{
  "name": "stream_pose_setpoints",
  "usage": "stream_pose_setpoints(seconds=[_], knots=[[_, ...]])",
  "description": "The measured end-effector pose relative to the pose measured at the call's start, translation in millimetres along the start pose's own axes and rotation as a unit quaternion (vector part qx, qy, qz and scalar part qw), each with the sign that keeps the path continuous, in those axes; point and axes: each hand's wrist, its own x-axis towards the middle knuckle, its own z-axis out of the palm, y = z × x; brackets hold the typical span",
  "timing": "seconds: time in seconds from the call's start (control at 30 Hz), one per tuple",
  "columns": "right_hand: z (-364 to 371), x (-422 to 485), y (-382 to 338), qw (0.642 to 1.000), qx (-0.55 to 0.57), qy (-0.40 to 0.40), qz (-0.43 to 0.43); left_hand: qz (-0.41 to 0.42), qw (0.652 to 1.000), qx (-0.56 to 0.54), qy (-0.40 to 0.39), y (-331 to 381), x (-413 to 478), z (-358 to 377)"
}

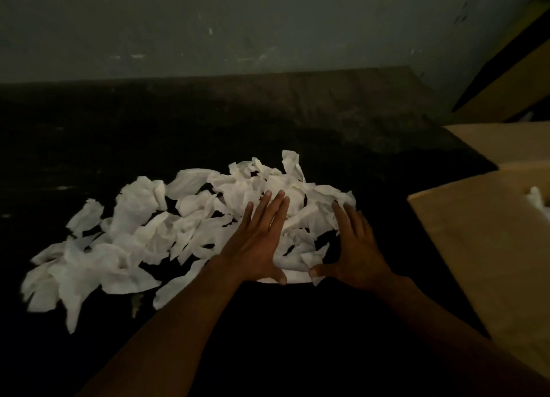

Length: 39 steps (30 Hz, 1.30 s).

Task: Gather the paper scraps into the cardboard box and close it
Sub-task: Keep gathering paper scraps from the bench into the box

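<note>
A wide pile of white torn paper scraps (143,233) lies on a dark surface, spreading from the left to the centre. My left hand (259,242) lies flat on the right part of the pile, fingers straight and together. My right hand (354,248) rests at the pile's right edge, fingers straight, thumb spread toward the left thumb. Between the two hands sits a bunch of scraps. The open cardboard box (488,248) stands at the right, its flaps up, with a bit of white paper (535,200) showing inside.
A dark table surface (268,122) runs back to a grey wall (268,24). A brown cardboard flap or board (512,81) leans at the upper right. The light is dim.
</note>
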Motion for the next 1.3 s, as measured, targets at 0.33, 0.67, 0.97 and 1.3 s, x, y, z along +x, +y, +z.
stream_pose_setpoints(seconds=[0.33, 0.67, 0.97, 1.3], knots=[[-15.6, 97.8, 5.5, 0.993, -0.074, -0.095, 0.009, 0.021, 0.992, -0.009, -0.128, -33.6, 72.0, 21.7], [-3.5, 88.9, 18.6, 0.993, 0.007, -0.118, -0.016, -0.065, 0.978, -0.197, -0.011, -36.8, 72.4, 46.1], [24.9, 52.7, 14.1, 0.997, 0.065, -0.032, -0.039, -0.077, 0.977, -0.148, 0.131, -26.9, 52.1, 62.4], [34.6, 58.5, 20.0, 0.995, -0.037, -0.021, -0.092, -0.113, 0.948, -0.265, 0.133, -17.1, 36.3, 73.2]])
